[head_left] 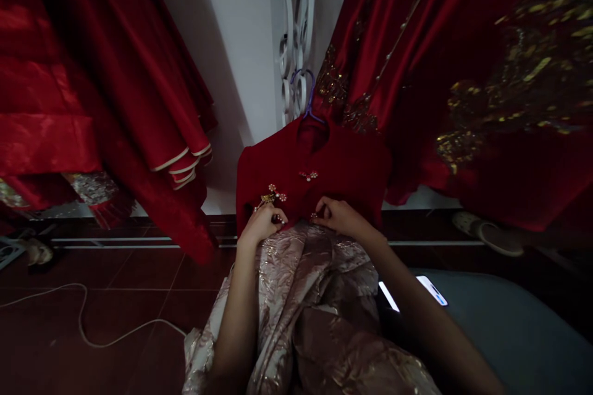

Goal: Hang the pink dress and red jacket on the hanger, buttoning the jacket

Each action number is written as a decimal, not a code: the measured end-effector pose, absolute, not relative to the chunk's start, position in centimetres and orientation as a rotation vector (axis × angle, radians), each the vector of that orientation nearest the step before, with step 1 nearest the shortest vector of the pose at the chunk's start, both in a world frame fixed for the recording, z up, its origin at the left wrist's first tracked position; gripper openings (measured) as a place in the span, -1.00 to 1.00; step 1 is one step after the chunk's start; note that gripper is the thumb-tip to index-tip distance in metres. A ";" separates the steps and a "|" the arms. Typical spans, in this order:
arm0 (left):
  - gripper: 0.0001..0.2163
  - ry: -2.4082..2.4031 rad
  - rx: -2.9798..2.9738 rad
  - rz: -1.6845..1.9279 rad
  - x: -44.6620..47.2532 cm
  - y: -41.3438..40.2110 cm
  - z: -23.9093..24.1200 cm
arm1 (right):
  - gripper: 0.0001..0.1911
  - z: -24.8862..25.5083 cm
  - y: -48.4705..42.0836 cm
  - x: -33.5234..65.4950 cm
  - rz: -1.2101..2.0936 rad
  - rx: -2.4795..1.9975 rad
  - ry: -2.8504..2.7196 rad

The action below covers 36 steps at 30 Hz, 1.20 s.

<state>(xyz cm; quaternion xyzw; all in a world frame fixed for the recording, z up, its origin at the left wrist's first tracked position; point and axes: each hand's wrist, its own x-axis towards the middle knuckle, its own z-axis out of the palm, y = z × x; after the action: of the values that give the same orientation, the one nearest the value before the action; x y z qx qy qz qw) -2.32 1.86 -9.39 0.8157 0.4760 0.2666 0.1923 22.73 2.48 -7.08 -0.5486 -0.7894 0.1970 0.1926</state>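
A dark red jacket hangs in front of me on a purple hanger. Pearl-like flower clasps sit on its front, and a gold fan-shaped brooch is on its left side. Pinkish metallic brocade cloth spreads from the jacket's lower front over my lap. My left hand is closed below the brooch, where red and brocade meet. Opposite it, my right hand pinches beside a small flower ornament. What lies between the fingertips is too small and dark to make out.
Red garments hang at left, and a red gown with gold sequins at right. White scrolled metalwork stands behind the hanger. A lit phone lies on a grey-green surface. A white cable crosses the tiled floor.
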 end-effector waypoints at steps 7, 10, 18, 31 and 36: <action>-0.87 1.248 2.080 0.888 -2.6 1.8 -8.9 | -0.75 -8.2 2.5 21.9 0.449 -1.618 -2.291; -0.88 1.233 1.991 0.913 -2.6 1.7 -8.7 | -0.78 -8.2 2.6 21.8 0.450 -1.571 -2.300; -0.85 1.184 1.893 0.918 -2.6 1.5 -8.6 | -0.74 -6.1 1.5 20.9 0.713 -1.407 -2.099; -0.91 1.169 1.934 0.945 -2.2 1.5 -8.7 | -0.82 -8.1 0.6 15.8 0.594 -1.236 -1.897; -0.91 1.201 1.953 0.911 -2.1 1.4 -8.4 | -0.91 -7.7 0.4 15.9 0.630 -1.212 -1.975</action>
<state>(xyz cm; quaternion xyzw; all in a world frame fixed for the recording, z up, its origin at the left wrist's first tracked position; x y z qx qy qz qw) -2.14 1.39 -8.37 0.7470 0.4594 0.3485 0.3309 15.90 0.43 -7.74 -0.4704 -0.7669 0.2445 0.3617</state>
